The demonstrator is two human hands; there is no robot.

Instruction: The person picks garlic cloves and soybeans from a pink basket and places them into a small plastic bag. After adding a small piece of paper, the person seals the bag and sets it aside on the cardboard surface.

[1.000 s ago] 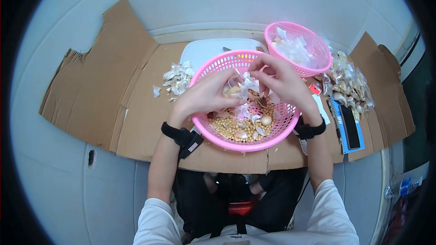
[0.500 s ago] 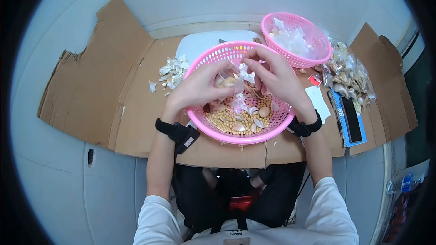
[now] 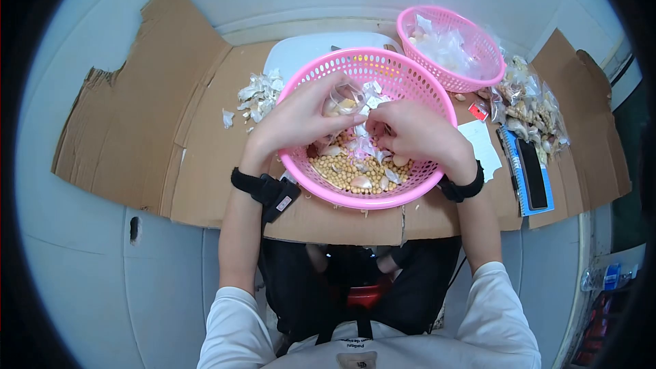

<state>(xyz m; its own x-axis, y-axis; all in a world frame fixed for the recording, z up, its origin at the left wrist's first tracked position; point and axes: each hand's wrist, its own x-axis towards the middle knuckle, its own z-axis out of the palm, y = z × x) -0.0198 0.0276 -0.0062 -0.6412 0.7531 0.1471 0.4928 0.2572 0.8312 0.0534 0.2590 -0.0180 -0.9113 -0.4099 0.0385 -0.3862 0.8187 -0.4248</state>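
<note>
A wide sheet of torn brown cardboard (image 3: 205, 143) covers the pale work surface, and on it, right in front of the person, sits a large round pink plastic basket (image 3: 403, 78) with a perforated wall. Its floor holds a layer of small tan round beans (image 3: 342, 174) mixed with peeled garlic cloves and loose papery skins. Behind the basket lies a white plastic board (image 3: 301, 51), partly hidden by the basket's far rim. To the right, further back, stands a smaller pink plastic basket (image 3: 478, 44) filled with whitish garlic skins. Just beside it, clear plastic bags of garlic (image 3: 529, 109) are heaped near a blue-edged flat box with a black device (image 3: 527, 178) on it. The left hand (image 3: 297, 123) is over the large basket, its fingers curled and pinching a small garlic clove with its papery skin (image 3: 344, 104), held above the beans near the basket's middle. The right hand (image 3: 417, 133) is lower in the basket, its fingers bent together and pinching at white skin scraps (image 3: 362, 143) just below the clove. A small pile of white garlic skins (image 3: 258, 93) lies on the cardboard left of the large basket.
</note>
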